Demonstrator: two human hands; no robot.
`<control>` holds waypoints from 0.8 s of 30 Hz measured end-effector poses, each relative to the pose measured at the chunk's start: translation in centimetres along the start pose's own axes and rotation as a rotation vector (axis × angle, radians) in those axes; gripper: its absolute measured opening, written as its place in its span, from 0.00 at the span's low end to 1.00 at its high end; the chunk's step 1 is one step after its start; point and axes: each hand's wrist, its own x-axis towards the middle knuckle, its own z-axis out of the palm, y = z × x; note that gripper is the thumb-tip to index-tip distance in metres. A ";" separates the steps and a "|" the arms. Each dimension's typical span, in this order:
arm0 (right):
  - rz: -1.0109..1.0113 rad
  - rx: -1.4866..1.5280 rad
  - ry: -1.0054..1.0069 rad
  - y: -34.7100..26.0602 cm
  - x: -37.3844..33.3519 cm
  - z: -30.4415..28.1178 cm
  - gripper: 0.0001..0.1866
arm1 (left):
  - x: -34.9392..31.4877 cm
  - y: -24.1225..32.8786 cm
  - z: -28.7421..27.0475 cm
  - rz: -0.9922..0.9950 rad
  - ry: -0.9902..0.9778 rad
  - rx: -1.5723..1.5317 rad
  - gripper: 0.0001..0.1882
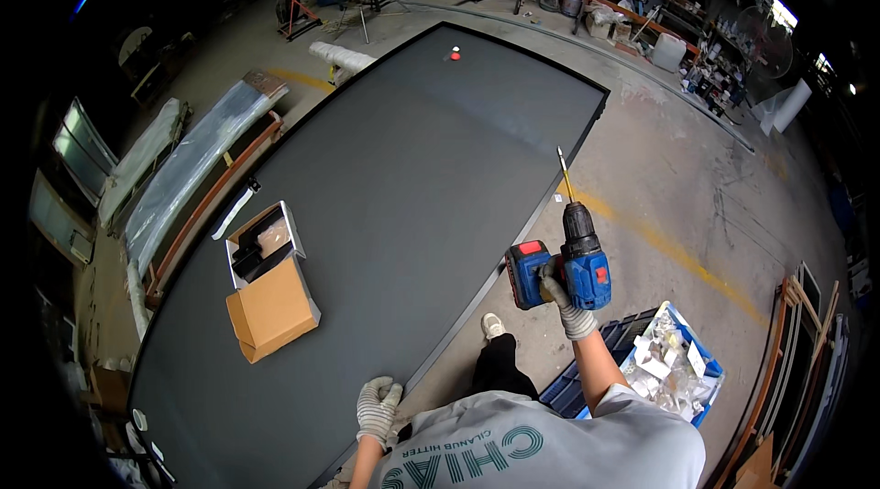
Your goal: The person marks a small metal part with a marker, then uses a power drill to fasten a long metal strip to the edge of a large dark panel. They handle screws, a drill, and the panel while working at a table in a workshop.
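**While the left grip (377,406) rests at the edge of the tabletop (394,150), the right grip (566,301) holds a blue drill (588,276)**

Wrapped closely around the handle, the fingers of the right grip leave no visible gap; both hands wear pale striped gloves. The drill lies across this grip: its body is on the right side of the hand, and its battery (525,274), black and blue with a red patch, is on the left. From the black chuck (578,225) a long gold-coloured bit (566,182) points away from the person, its tip seen against the right-hand border of the tabletop. The drill itself is held up beside the tabletop, above the floor (642,159).

The left grip is well apart from the drill, near the person's body. Its fingers are bent and near one another at the tabletop's edge; whether they clasp that edge cannot be told, and nothing else shows in them.

On the dark grey tabletop, ahead and to the left of that hand, an open cardboard box (272,310) contains black pieces (247,262). A white strip (236,212) is just beyond it, and a small red-and-white item (456,55) sits near the far end. Right of the person, a blue crate (719,371) is heaped with white and clear wrapping (665,365).
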 end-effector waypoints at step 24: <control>0.106 -0.229 -0.053 15.0 46.1 -8.8 0.19 | 12.0 12.2 16.5 0.527 -0.160 0.846 0.15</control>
